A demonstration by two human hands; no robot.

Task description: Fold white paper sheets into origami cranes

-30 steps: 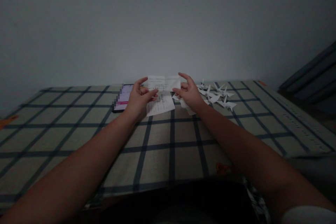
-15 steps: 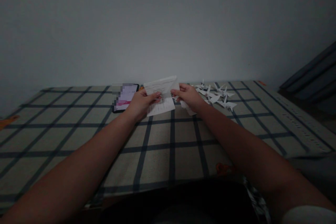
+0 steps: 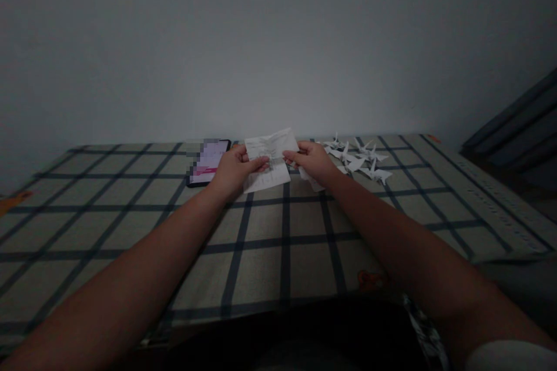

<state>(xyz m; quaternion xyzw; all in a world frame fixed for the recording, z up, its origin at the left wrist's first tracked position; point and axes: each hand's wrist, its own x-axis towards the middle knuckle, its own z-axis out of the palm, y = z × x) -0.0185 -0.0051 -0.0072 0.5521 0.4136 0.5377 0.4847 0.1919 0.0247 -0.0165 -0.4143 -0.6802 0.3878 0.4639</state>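
Observation:
A creased sheet of white paper (image 3: 275, 175) with faint print on it is held up a little above the table, between my two hands. My left hand (image 3: 237, 169) pinches its left side, thumb across the front. On the right side, my right hand (image 3: 311, 161) grips the same sheet with thumb and fingers. Another white piece of paper (image 3: 311, 181) shows under my right hand, partly hidden by it. Just beyond that hand, several folded paper cranes (image 3: 346, 156) lie in a group.
A smartphone (image 3: 209, 161) with a lit screen, partly blurred out, lies left of my left hand. Beneath everything is a checked tablecloth (image 3: 265, 249). A plain wall (image 3: 270, 40) rises behind the table, and dark striped fabric (image 3: 517, 107) hangs at the far right.
The paper's upper left part has bent inward along a crease, and its left edge has shifted slightly right. Both hands keep their hold and have barely moved.

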